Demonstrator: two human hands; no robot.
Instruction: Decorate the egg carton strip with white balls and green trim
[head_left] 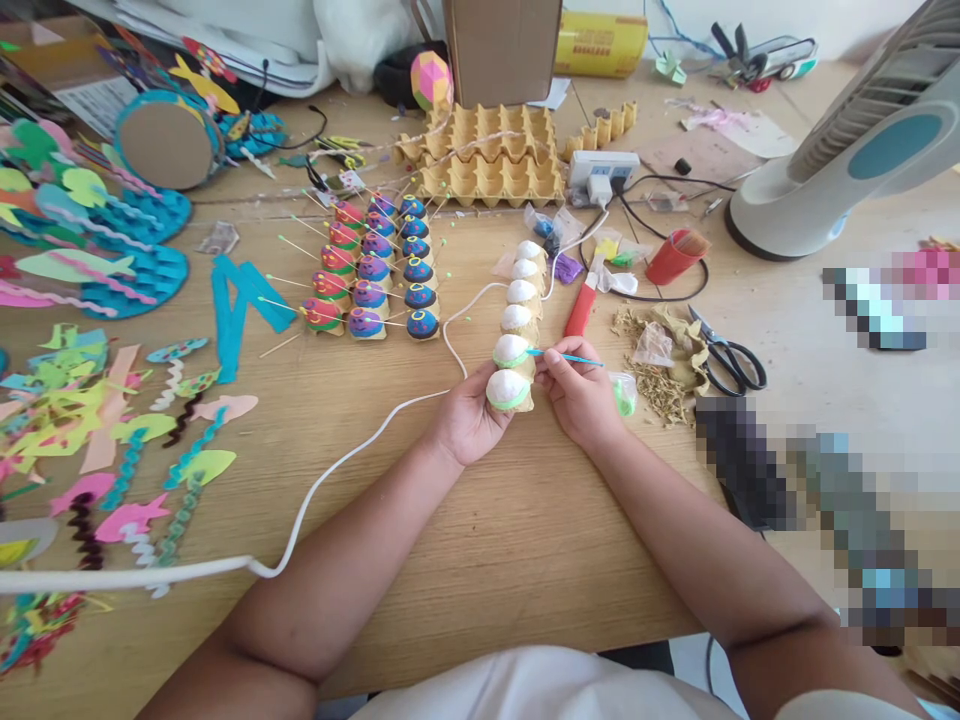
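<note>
A strip of egg carton (531, 340) with several white domes along it lies in front of me. Its two nearest domes (508, 388) have a light green band around the lower edge. My left hand (471, 418) grips the near end of this strip from the left, fingers closed around it. In my right hand (581, 392) a thin blue stick-like tool (566, 357) is pinched; its tip touches the second dome from the near end. Beside my right hand lies a small clear bag with light green clay (624, 393).
Painted carton strips (371, 268) with pins stand to the left. Scissors (727, 355), a red-handled cutter (581, 305), a red cup (676, 258) and a fan (825, 150) are on the right. A white cable (337, 465) crosses the table; paper fish (135, 515) lie left.
</note>
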